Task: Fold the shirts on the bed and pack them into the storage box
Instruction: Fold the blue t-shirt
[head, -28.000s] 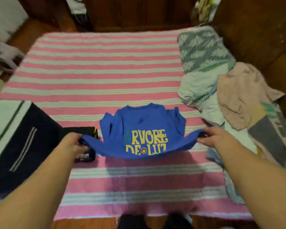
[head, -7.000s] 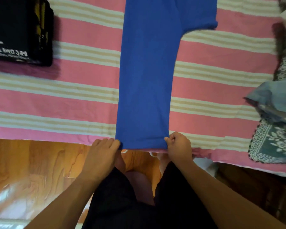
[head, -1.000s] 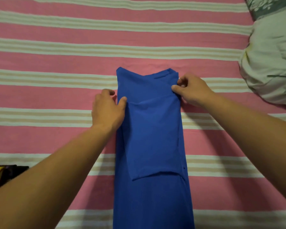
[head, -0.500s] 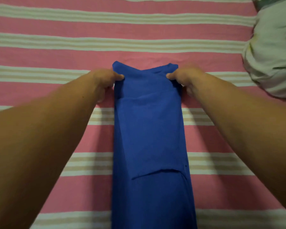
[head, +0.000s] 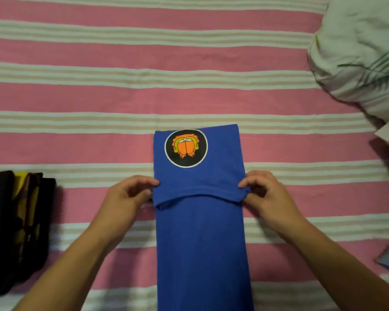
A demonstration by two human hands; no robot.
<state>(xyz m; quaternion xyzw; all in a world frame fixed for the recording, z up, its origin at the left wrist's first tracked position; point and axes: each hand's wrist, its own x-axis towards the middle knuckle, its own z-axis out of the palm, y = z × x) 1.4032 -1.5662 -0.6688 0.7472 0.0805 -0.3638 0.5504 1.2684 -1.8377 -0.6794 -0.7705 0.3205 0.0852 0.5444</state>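
The blue shirt [head: 200, 232], soft, light and likely to slump, lies in a narrow strip on the bed [head: 99, 97], both hands [head: 126, 194] [head: 264, 191] pinching its folded-over hem's 2 corners, the best hold.

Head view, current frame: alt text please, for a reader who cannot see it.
Two hands pinch the corners of a blue shirt, left hand and right hand, its far end folded toward the person, showing a round orange-and-black emblem. It lies on a pink striped bedspread; dark folded clothes left, pale fabric right.
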